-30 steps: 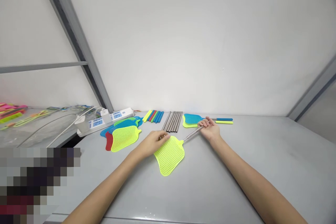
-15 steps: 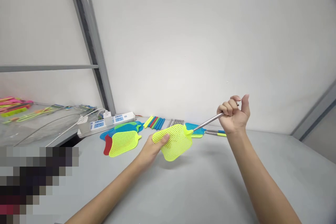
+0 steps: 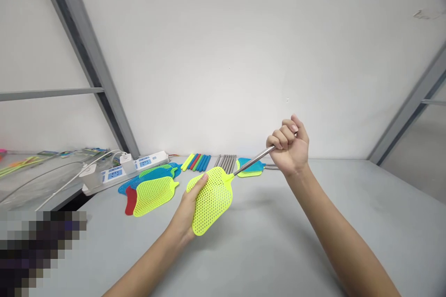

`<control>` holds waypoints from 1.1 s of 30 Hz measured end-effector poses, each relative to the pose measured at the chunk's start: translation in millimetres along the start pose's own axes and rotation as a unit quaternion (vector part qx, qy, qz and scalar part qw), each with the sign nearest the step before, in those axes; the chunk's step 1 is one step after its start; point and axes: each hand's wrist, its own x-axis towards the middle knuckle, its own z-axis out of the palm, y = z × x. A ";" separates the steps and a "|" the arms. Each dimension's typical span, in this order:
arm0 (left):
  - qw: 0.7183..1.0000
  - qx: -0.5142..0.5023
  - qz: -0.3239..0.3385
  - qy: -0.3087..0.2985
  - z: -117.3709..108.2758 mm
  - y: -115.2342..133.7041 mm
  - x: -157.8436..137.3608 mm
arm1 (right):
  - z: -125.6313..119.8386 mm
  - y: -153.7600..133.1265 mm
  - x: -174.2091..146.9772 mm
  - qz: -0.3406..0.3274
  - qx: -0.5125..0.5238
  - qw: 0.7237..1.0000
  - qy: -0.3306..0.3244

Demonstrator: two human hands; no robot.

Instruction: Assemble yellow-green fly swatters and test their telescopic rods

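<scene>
Left hand (image 3: pixel 188 206) pinches yellow swatter head (image 3: pixel 213 202), right hand (image 3: pixel 289 148) clamps its attached rod (image 3: pixel 253 160); we note two rodded swatters (image 3: pixel 252 166); loose heads (image 3: pixel 154 197), metal tubes (image 3: pixel 228 163), coloured grips (image 3: pixel 201 162) unjoined.

No text, label, brand, number or sign can be read on anything here.

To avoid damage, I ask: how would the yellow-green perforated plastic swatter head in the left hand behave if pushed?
The swatter head looks thin, so it would probably flex. Its many holes suggest low weight for its size. Being broad and flat, it seems unlikely to roll.
</scene>
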 end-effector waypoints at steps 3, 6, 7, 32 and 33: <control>0.999 -0.007 -0.042 -0.006 4.1 -5.6 -3.7 | -1.4 1.3 0.2 -0.002 -0.025 1.000 -0.006; 0.996 -0.027 -0.083 -0.008 7.0 -8.2 -6.0 | -2.1 2.5 -0.4 0.002 -0.020 1.000 -0.024; 0.995 -0.031 -0.094 -0.007 6.8 -8.0 -6.0 | -2.9 3.7 -0.4 0.004 -0.011 1.000 -0.028; 0.990 -0.039 -0.138 -0.015 -7.4 -13.5 7.8 | -28.9 22.8 4.6 0.064 0.047 0.996 0.032; 0.989 -0.043 -0.139 -0.022 -6.7 -14.5 7.5 | -27.3 20.8 4.3 0.067 0.046 0.996 0.031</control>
